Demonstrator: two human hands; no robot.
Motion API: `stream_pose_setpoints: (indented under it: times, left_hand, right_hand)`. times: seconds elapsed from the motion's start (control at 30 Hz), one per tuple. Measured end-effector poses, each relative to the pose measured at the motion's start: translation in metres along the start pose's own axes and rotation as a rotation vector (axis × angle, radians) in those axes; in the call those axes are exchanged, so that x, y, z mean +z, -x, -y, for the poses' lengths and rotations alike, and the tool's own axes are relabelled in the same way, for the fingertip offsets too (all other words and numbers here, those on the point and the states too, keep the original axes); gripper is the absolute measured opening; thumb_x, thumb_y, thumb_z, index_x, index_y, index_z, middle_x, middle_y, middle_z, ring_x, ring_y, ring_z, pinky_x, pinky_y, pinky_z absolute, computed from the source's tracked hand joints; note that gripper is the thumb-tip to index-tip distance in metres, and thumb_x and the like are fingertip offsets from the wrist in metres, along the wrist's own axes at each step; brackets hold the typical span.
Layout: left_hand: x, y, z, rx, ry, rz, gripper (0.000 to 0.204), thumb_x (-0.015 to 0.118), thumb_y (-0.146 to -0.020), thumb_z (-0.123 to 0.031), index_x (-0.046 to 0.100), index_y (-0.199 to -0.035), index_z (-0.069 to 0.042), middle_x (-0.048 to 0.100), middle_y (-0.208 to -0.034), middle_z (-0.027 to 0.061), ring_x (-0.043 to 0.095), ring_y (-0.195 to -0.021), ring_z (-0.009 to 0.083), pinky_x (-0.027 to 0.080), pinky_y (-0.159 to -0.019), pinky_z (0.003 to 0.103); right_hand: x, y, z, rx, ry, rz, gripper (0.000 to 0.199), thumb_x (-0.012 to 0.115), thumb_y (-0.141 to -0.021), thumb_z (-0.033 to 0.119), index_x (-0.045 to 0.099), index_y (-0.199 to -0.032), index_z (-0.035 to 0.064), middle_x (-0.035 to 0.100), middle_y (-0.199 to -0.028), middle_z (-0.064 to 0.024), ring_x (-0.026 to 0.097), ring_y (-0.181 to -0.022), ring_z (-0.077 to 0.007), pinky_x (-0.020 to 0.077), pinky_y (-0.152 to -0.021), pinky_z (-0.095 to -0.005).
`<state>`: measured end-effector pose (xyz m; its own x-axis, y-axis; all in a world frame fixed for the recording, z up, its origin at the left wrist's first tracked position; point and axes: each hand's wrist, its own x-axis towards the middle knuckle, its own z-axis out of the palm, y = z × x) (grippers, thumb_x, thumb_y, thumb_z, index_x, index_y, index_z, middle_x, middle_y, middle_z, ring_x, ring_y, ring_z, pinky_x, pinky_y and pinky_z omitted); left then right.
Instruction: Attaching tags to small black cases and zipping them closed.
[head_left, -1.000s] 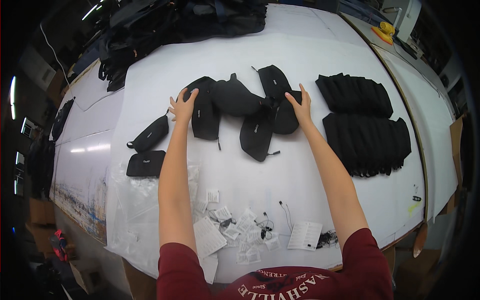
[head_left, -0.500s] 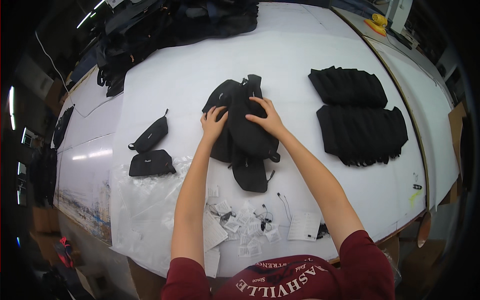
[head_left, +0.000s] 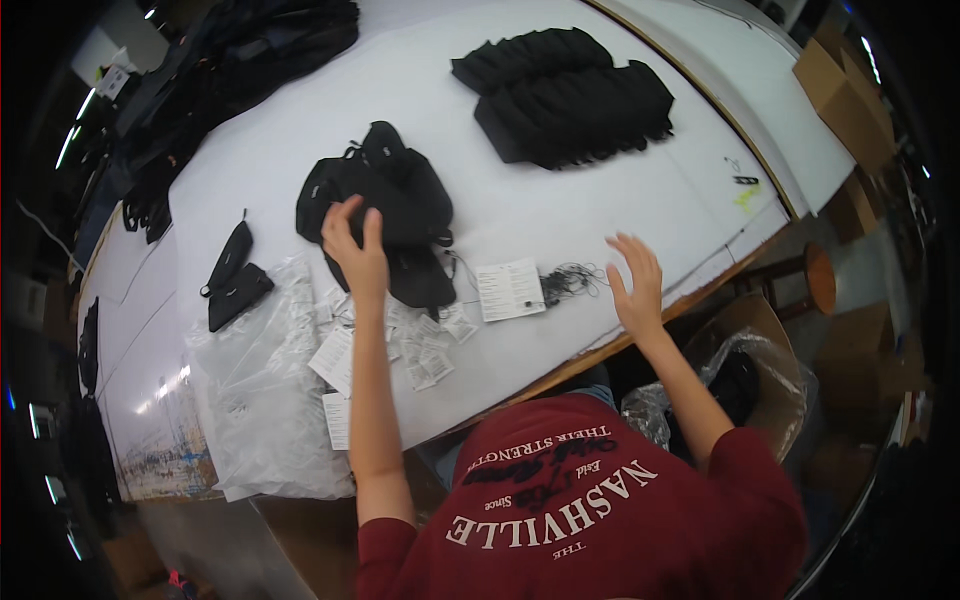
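A loose heap of black zip pouches (head_left: 415, 195) lies on the white table. My left hand (head_left: 355, 250) is over the near side of this heap, fingers apart and holding nothing; whether it touches the fabric I cannot tell. Out by the table's front edge, my right hand (head_left: 638, 285) is open with nothing in it. Nearest to it is a tangle of thin black strings (head_left: 572, 284), beside a printed white sheet (head_left: 510, 290). Several small white tags (head_left: 425, 355) are scattered just in front of the heap. Two more black pouches (head_left: 238, 298) lie to the left.
Rows of black pouches (head_left: 575, 105) are stacked at the far side. A large pile of black goods (head_left: 230, 70) covers the far left. Clear plastic bags (head_left: 260, 400) spread at the near left. Beyond the front edge stand a plastic-lined carton (head_left: 775, 345) and a round stool (head_left: 820, 278).
The view has swung to the right. My right hand has let go of the pouch heap and moved right to the table's front edge. My left hand has loosened and stays at the heap.
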<state>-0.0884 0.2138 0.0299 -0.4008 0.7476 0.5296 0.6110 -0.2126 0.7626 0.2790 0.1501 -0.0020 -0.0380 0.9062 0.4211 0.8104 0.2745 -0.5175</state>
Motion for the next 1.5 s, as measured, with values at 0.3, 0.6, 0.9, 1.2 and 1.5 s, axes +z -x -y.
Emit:
stream_pose_setpoints:
  times: [0.3, 0.6, 0.9, 1.2, 1.5]
  left_hand:
    - [0.038, 0.203, -0.09, 0.31, 0.235, 0.944, 0.042, 0.067, -0.077, -0.009, 0.062, -0.117, -0.018, 0.05, -0.126, 0.0092, 0.045, -0.114, 0.0296, 0.033, -0.097, 0.04]
    - [0.048, 0.198, -0.067, 0.25, 0.112, 0.998, 0.027, 0.064, -0.078, -0.015, 0.064, -0.105, -0.012, 0.057, -0.117, 0.0053, 0.05, -0.107, 0.0264, 0.035, -0.095, 0.041]
    - [0.05, 0.198, -0.073, 0.193, 0.072, 0.947, 0.024, 0.066, -0.076, -0.013, 0.065, -0.1, -0.011, 0.058, -0.114, 0.0047, 0.052, -0.104, 0.0264, 0.037, -0.093, 0.04]
    - [0.053, 0.209, -0.063, 0.282, 0.016, 0.975, 0.027, 0.072, -0.076, -0.018, 0.064, -0.101, -0.012, 0.058, -0.114, 0.0052, 0.051, -0.106, 0.0272, 0.036, -0.093, 0.041]
    - [0.061, 0.214, -0.076, 0.343, -0.09, 0.959, 0.023, 0.07, -0.08, -0.014, 0.063, -0.101, -0.009, 0.058, -0.112, 0.0112, 0.05, -0.108, 0.0299, 0.033, -0.096, 0.042]
  right_hand:
    - [0.042, 0.067, -0.01, 0.278, 0.157, -0.213, 0.041, 0.049, -0.09, 0.016, 0.053, -0.131, 0.0138, 0.055, -0.132, -0.0039, 0.044, -0.127, -0.0237, 0.0248, -0.106, -0.0408]
    - [0.036, 0.057, -0.004, 0.367, 0.297, -0.053, 0.036, 0.051, -0.084, 0.008, 0.064, -0.115, 0.0191, 0.05, -0.136, -0.0032, 0.042, -0.127, -0.0255, 0.0244, -0.105, -0.0407]
    - [0.035, 0.049, 0.0, 0.42, 0.327, 0.016, 0.037, 0.05, -0.084, 0.009, 0.063, -0.116, 0.0188, 0.048, -0.137, -0.0042, 0.04, -0.127, -0.0259, 0.0231, -0.105, -0.0418]
    - [0.033, 0.057, -0.002, 0.403, 0.297, -0.03, 0.037, 0.051, -0.081, 0.006, 0.064, -0.115, 0.0175, 0.051, -0.134, -0.0058, 0.043, -0.124, -0.0277, 0.0262, -0.102, -0.0429]
    - [0.037, 0.07, -0.023, 0.363, 0.099, -0.285, 0.027, 0.06, -0.075, 0.008, 0.07, -0.095, 0.0231, 0.057, -0.128, 0.001, 0.046, -0.123, -0.0228, 0.0327, -0.098, -0.0426]
